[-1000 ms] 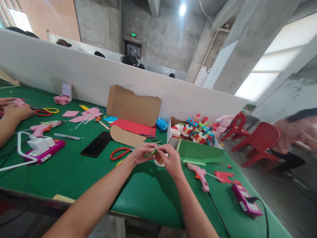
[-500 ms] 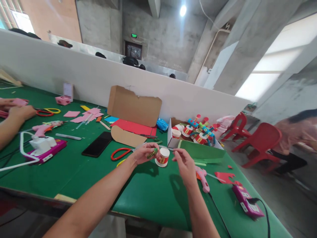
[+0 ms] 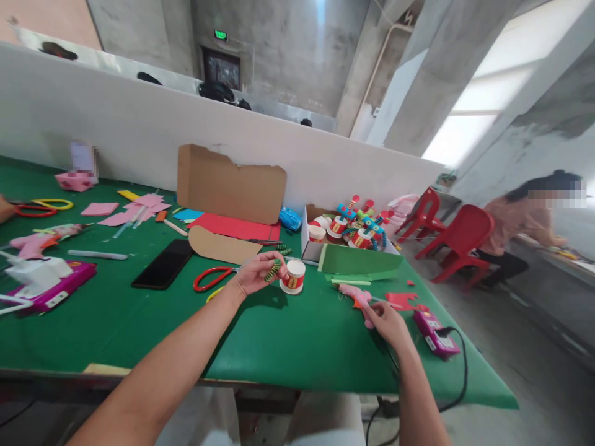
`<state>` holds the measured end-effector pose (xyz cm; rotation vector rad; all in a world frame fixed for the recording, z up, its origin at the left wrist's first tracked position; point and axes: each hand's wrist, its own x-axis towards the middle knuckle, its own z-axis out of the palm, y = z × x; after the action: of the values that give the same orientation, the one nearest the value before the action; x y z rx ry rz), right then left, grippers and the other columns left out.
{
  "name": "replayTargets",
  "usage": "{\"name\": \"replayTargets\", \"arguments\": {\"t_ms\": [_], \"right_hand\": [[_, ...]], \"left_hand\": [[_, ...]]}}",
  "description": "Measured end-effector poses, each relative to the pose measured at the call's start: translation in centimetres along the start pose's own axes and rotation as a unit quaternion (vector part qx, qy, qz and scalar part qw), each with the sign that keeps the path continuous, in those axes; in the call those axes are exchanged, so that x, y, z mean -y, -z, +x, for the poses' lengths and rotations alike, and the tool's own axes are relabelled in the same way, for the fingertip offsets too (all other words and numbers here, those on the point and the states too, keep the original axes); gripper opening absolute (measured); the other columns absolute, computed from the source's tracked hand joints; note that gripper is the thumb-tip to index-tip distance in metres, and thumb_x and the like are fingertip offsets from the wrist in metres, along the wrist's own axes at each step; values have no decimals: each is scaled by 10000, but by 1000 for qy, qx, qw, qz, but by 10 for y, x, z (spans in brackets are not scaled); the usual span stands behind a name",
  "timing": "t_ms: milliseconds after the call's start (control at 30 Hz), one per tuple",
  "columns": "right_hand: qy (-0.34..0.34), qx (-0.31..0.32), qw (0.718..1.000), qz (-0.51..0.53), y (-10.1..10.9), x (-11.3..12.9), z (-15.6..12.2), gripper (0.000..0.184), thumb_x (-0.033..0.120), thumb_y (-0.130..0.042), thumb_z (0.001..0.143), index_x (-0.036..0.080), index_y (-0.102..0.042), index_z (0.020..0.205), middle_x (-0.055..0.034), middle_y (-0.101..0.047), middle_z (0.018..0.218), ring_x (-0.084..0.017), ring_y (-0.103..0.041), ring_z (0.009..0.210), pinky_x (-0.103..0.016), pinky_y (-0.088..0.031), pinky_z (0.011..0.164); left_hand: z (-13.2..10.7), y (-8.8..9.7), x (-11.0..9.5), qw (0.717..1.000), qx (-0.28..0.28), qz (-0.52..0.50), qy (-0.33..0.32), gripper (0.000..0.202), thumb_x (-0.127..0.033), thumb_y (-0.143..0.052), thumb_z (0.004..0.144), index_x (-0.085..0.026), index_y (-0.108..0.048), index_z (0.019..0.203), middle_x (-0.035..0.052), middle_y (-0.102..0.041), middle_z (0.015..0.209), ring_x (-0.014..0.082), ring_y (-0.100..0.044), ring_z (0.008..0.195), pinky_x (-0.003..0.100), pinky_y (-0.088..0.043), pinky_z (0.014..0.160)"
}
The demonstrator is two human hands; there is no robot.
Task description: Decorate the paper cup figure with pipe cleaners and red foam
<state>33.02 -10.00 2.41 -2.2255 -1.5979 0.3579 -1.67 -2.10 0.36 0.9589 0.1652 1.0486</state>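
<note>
My left hand (image 3: 257, 274) is closed on a green-and-black striped paper spring (image 3: 273, 271), pinched at the fingertips. Just right of it, a red-and-white paper cup (image 3: 292, 283) stands on a white round base. Behind the cup lies a second striped paper spring (image 3: 284, 249). My right hand (image 3: 389, 321) has its thumb and fingers around the handle end of a pink hot glue gun (image 3: 357, 296), which rests on the table with its nozzle pointing left. Part of the handle is hidden by the fingers.
A white box (image 3: 313, 250) holds several cup figures. Red-handled scissors (image 3: 211, 280), a black phone (image 3: 162, 264) and cardboard (image 3: 225, 246) lie to the left. A purple power strip (image 3: 434, 334) with a black cable sits near the right edge. A co-worker's hand (image 3: 5, 209) shows far left.
My right hand has moved right and down, from beside the cup to the glue gun's handle. The left hand still holds the striped spring. The view has turned to the right.
</note>
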Motion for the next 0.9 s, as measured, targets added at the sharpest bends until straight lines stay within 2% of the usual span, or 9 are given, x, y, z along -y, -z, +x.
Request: {"name": "replayTargets", "arguments": {"t_ms": [200,300,367,433,500,567,700,800,900], "right_hand": [[16,76,997,-24,-5,21,8,291,359,-461,855,223,-485,599,-13,-583,461,-192,-603,531,-275,-364,556],[16,62,997,50,-4,16,8,313,345,-496,825,235,-456,535,7,-539,413,-180,-556,462,-286,-377,527],[-3,36,988,148,-1,12,5,290,348,-539,790,231,-486,530,13,-528,411,-177,-543,444,-294,-409,505],[-28,14,955,296,4,10,-1,206,357,-606,742,219,-554,599,6,-581,485,-180,-576,475,-299,-463,489],[-47,18,894,444,9,14,-9,175,355,-696,680,208,-612,723,-13,-653,623,-180,-615,531,-291,-506,471],[-60,63,837,541,11,25,-15,258,358,-759,641,198,-632,798,-20,-664,673,-150,-595,507,-248,-490,408],[-55,195,748,632,4,58,-26,366,502,-738,683,169,-636,791,32,-521,519,-62,-384,351,-175,-324,284],[-25,235,719,654,-5,83,-33,405,538,-747,675,169,-640,802,53,-477,520,-52,-384,379,-168,-364,328],[-37,210,716,665,-9,101,-39,410,500,-812,607,195,-640,819,4,-642,715,-82,-527,504,-189,-472,420]], "left_hand": [[1,2,-1,1000,-12,-17,-9,275,-324,-764,712,-105,-644,826,68,-641,692,164,-611,703,284,-462,705],[2,1,-2,999,-13,-31,-11,260,-311,-769,705,-110,-646,817,61,-639,678,163,-607,694,297,-467,717],[3,0,-2,999,-13,-39,-8,253,-303,-770,704,-112,-647,813,59,-640,675,162,-606,685,309,-469,730],[4,-1,-1,999,-12,-44,-2,256,-297,-776,697,-110,-646,815,61,-644,676,162,-606,678,314,-469,731],[4,-1,-1,999,-10,-44,2,270,-300,-782,689,-107,-645,818,68,-648,679,163,-603,674,317,-466,728],[4,-1,0,999,-7,-41,3,282,-312,-782,686,-107,-642,820,71,-647,682,165,-601,674,322,-464,726],[3,-1,0,999,-3,-33,8,297,-331,-781,679,-108,-643,817,69,-638,680,170,-602,678,310,-457,702],[3,0,-1,999,-4,-33,9,296,-327,-785,675,-111,-641,817,66,-639,679,164,-601,673,305,-458,703],[3,0,-1,999,-10,-36,8,285,-318,-785,681,-115,-637,815,63,-643,678,158,-602,669,323,-467,739]]}}
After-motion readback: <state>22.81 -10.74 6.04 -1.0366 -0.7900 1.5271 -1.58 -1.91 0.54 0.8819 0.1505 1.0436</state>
